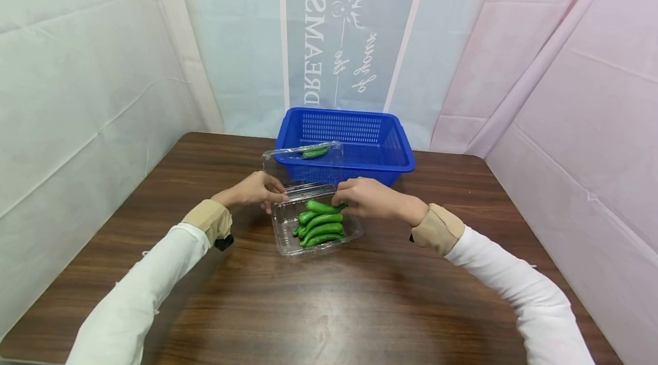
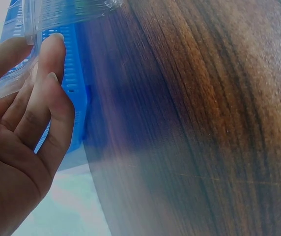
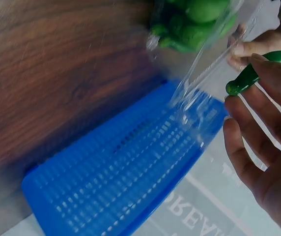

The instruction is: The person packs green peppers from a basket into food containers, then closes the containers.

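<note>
- My left hand (image 1: 254, 189) pinches the clear clamshell box (image 1: 288, 236) by its open lid, on the worktop (image 1: 360, 296) before the blue basket (image 1: 360, 125).
- My right hand (image 1: 367, 196) curls around one green pepper (image 1: 321, 207) (topmost in the box).
- Risk, I judge: the light box could tip if my left hand loosens.

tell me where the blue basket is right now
In the head view the blue basket sits at the table's far edge, centre, just behind the clear container both hands touch.

A blue basket (image 1: 360, 142) stands at the far edge of the wooden table (image 1: 329, 296), before a printed curtain (image 1: 339, 28).
</note>
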`<state>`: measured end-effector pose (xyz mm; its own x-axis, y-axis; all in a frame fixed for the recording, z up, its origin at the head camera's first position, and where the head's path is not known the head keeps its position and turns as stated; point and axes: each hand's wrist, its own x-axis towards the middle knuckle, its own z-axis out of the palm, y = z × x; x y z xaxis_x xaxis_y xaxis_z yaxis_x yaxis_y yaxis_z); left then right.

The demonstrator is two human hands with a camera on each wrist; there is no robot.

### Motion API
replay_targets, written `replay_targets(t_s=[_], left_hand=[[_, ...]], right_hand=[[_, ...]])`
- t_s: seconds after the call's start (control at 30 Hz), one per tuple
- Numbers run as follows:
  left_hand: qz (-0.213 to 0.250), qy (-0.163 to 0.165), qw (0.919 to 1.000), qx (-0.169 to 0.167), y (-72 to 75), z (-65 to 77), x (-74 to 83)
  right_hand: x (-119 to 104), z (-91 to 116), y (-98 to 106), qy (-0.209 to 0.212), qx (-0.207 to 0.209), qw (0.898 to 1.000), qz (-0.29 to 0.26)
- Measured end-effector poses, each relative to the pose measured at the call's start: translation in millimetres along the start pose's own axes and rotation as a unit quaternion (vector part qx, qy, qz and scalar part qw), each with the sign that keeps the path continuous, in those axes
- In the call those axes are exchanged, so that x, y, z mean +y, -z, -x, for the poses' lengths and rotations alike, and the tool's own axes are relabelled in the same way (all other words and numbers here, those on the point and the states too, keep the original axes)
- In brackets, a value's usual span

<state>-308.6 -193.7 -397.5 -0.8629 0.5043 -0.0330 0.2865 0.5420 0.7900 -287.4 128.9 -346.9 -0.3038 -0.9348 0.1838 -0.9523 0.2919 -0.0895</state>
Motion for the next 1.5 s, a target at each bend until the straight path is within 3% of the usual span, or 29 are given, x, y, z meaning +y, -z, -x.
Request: replay_targets(t_s=[0.33,0.57,0.8,1.0,1.27,1.5], left_hand=[[0.001,-0.001,1.0000,-0.005,-0.7,0.2,-0.8],[-0.001,-0.029,0.9995,-0.009,1.2,0.4,-2.4],[-0.004,0.005,1.0000,-0.003,-0.9,-1.4,-1.0],[-0.007,0.008,0.9999,-0.003,-0.7,-0.9,-1.3],[-0.005,0.005,1.0000,-0.002,-0.2,0.6,-0.7],[-0.004,0.002,1.0000,-0.001,-0.6,0.8,-0.6]], right_hand=[[-9.7,-3.8,-16.0,0.037,-0.034,0.999,0.016],[-8.3,-5.1,-24.9,0.058,-0.052,0.997,0.014],[-10.1,-4.6,-27.6,0.049,-0.070,0.996,0.006],[-11.1,-4.0,-27.8,0.042,-0.080,0.996,0.009],[-12.4,-2.8,-26.3,0.038,-0.074,0.996,0.017],[-9.4,-3.7,-23.9,0.031,-0.020,0.999,0.006]])
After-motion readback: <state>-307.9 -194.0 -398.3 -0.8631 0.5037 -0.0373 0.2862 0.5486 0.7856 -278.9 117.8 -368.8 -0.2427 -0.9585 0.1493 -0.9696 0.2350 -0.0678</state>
